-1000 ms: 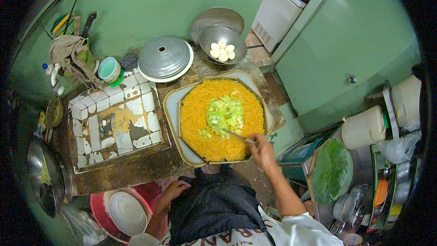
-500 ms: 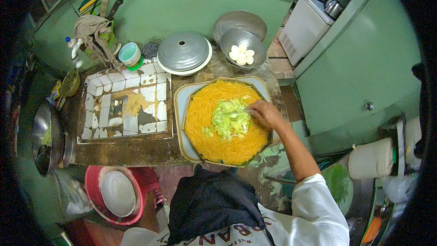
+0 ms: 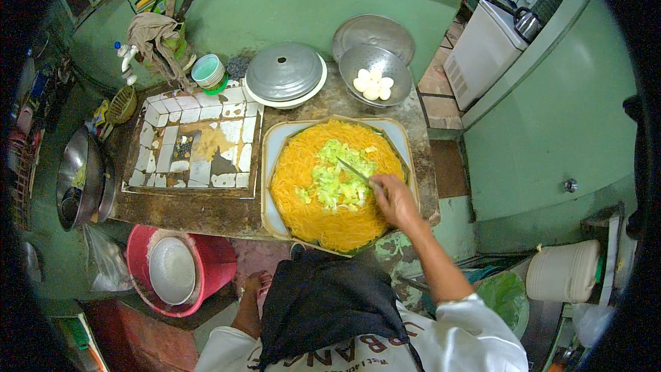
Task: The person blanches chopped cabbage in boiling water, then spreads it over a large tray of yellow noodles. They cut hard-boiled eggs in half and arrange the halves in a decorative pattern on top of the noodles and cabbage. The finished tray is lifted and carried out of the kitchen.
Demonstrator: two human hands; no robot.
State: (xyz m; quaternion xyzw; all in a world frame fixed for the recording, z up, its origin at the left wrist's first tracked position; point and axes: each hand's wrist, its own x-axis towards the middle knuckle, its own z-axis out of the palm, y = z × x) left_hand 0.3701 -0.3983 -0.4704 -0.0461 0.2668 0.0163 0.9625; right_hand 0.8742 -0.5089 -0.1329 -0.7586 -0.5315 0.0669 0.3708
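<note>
My right hand (image 3: pixel 396 201) is closed around a slim metal utensil (image 3: pixel 354 170), whose dark narrow end lies over chopped pale-green cabbage (image 3: pixel 337 189). Whether it is a knife or another tool is not clear. The cabbage sits in a heap on a broad bed of orange-yellow noodles (image 3: pixel 296 213). Leaf lining shows at the noodles' edge, and a pale tray (image 3: pixel 270 139) with a tan rim lies underneath. Low beside my apron, my left forearm hangs down, with the left hand (image 3: pixel 255 284) small and its fingers unclear; it is away from the food.
Peeled eggs (image 3: pixel 372 85) fill part of a metal colander (image 3: pixel 351 62) behind the tray. A lidded pot (image 3: pixel 286 72) and stacked bowls (image 3: pixel 208 71) stand at the back. Left is a worn tiled basin (image 3: pixel 237 139); below, a red tub (image 3: pixel 219 262) holds a pale basin (image 3: pixel 172 272).
My right hand has moved slightly down and nearer to me, and the utensil now shows plainly over the cabbage. The whole view has shifted a little. My left forearm has come into sight.
</note>
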